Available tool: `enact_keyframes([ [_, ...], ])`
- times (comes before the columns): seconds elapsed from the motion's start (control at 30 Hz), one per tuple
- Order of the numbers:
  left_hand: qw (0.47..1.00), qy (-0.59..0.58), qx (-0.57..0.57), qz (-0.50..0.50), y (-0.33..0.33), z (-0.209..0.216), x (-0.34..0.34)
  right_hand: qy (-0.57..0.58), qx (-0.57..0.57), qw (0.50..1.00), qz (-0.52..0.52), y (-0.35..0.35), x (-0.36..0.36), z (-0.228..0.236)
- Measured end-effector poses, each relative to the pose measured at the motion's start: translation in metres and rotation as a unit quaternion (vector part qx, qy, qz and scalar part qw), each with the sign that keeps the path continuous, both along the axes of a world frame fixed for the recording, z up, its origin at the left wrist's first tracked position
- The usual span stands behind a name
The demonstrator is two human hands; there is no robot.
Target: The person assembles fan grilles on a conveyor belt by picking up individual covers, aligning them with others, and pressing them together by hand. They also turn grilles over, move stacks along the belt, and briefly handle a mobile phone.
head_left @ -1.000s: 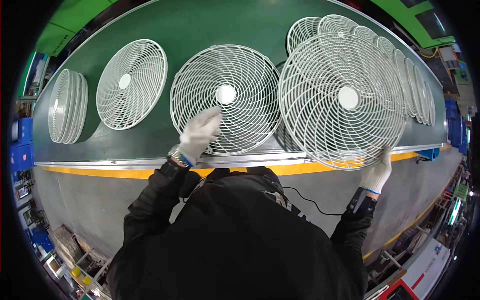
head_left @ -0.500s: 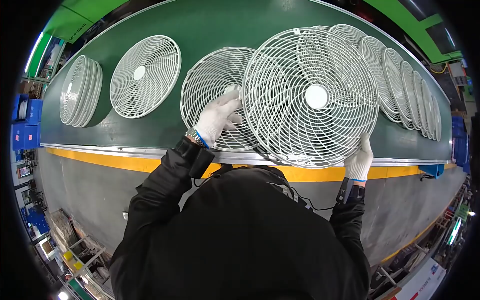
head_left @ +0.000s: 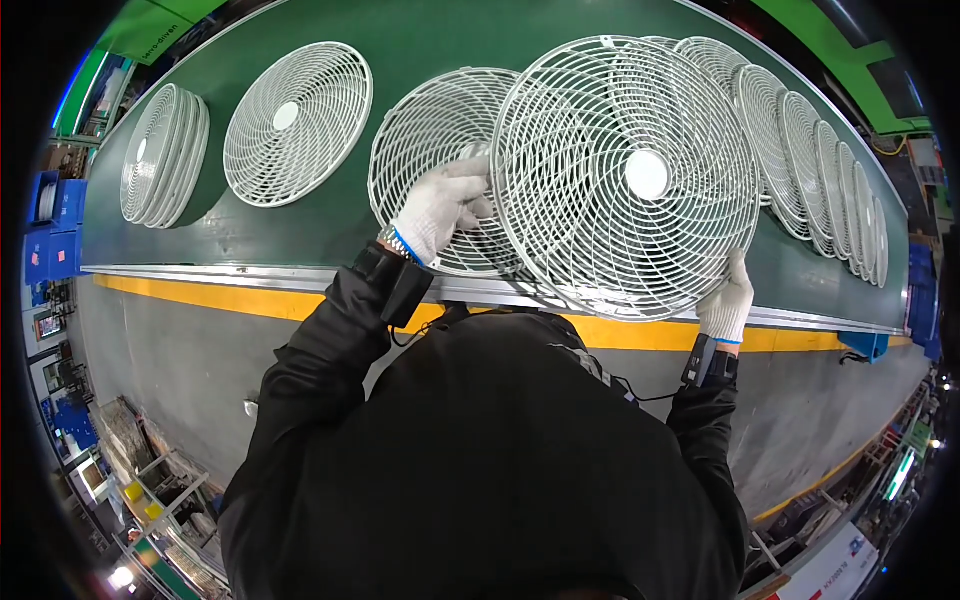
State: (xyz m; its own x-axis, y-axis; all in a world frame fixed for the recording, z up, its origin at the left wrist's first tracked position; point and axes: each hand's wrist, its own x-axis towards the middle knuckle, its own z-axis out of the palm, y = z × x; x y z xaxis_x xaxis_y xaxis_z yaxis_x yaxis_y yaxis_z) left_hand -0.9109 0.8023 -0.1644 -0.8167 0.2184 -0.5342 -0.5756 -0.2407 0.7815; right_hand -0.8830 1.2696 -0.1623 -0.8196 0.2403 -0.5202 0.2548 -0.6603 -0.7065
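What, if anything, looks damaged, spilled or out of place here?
Nothing stands out. The white grille held in the right hand shows no obvious break, and no spill is visible on the green table. The overlapping grilles at right look orderly.

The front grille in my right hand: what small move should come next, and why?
I'd probably close the left hand on the left rim of the front grille: the right hand grips only its lower right edge, and the left hand is right beside that rim, though whether they touch is unclear.
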Motion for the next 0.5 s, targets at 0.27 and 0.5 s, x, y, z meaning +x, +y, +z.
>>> enact_keyframes([
  [0.27,0.999,-0.001,0.042,-0.006,-0.005,0.001,0.004,-0.032,0.014,0.999,-0.001,-0.009,-0.003,0.003],
  [0.5,0.976,-0.065,0.202,0.041,0.004,0.053,0.010,0.052,0.016,0.999,0.000,-0.010,-0.009,0.002],
])
